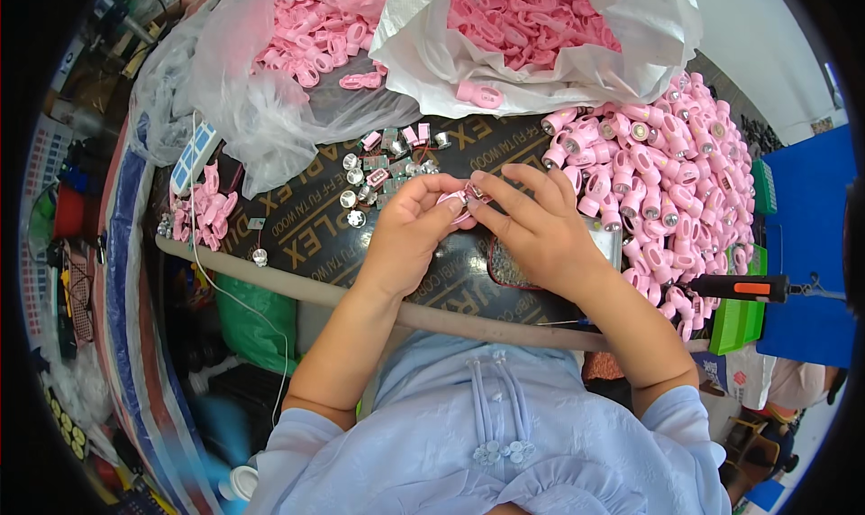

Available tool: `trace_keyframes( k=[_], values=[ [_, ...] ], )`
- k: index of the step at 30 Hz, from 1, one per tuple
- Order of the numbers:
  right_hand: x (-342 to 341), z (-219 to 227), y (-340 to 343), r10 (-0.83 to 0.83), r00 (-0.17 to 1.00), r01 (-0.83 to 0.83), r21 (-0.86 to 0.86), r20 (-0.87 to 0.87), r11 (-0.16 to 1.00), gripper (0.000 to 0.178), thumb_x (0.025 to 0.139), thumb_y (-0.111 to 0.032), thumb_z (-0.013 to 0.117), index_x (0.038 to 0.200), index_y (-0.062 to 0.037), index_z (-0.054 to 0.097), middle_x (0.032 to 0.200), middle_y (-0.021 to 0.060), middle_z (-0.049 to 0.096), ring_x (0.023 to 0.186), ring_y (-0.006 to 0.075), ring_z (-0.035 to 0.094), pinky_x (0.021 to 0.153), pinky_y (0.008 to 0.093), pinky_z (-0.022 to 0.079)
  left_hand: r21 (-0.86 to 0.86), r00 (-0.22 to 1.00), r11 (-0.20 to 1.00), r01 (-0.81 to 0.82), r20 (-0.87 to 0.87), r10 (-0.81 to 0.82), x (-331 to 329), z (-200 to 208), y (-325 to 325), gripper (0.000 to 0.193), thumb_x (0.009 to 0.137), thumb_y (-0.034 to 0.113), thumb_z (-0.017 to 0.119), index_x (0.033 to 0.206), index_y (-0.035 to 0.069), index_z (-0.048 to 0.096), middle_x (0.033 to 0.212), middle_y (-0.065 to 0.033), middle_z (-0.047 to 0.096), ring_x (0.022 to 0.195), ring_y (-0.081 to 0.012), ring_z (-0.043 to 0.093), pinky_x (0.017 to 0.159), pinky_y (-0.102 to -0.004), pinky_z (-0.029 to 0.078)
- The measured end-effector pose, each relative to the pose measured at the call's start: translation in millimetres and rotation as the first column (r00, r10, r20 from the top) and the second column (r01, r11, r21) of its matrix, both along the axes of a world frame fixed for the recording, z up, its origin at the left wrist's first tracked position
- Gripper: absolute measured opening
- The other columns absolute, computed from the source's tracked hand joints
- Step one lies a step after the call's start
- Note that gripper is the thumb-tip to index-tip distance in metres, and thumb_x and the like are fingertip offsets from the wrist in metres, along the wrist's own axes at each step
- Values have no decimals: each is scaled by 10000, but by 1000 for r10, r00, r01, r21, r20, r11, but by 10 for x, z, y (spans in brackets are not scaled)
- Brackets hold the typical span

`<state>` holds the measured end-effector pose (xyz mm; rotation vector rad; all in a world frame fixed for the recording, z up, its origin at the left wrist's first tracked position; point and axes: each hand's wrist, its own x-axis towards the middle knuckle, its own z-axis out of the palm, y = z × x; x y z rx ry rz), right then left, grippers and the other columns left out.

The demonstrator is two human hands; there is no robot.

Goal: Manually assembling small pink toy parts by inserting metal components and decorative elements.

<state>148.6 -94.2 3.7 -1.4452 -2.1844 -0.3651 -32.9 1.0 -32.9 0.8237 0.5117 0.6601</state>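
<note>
Over the middle of the dark board, my left hand is closed, thumb and fingers pinching a pink plastic shell. My right hand meets it from the other side. Its thumb and forefinger pinch a small silvery part at the shell's end; the fingers hide much of both pieces. Just beyond my left hand lies a cluster of small circuit boards with silvery lamp cups. Under my right hand a shallow tray of tiny parts is partly covered.
Assembled pink torch-like pieces are heaped at the right. A white sack and a clear plastic bag hold pink shells at the back. More shells lie left. A black-handled electric screwdriver hangs right, beside a green bin.
</note>
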Motion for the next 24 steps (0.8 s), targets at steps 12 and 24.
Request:
trace_keyframes(
  k=[12, 24],
  values=[
    [710, -290, 1514, -151, 913, 77, -202, -379, 976, 220, 828, -59, 664, 1033, -76, 740, 984, 151, 703, 925, 352, 676, 813, 420, 531, 58, 998, 997, 56, 2, -57, -26, -23, 17, 367, 893, -95, 606, 1245, -29, 526, 1243, -163, 618, 1105, -226, 654, 935, -326, 557],
    [626, -226, 1378, -191, 933, 153, -143, -306, 978, 226, 795, 21, 664, 1010, -42, 694, 928, 135, 667, 870, 312, 671, 751, 386, 535, 410, 1000, 912, -25, 10, 23, -279, -92, -15, 439, 826, -210, 590, 1204, 13, 595, 1297, -86, 480, 1198, -162, 555, 1006, -290, 502]
  ],
)
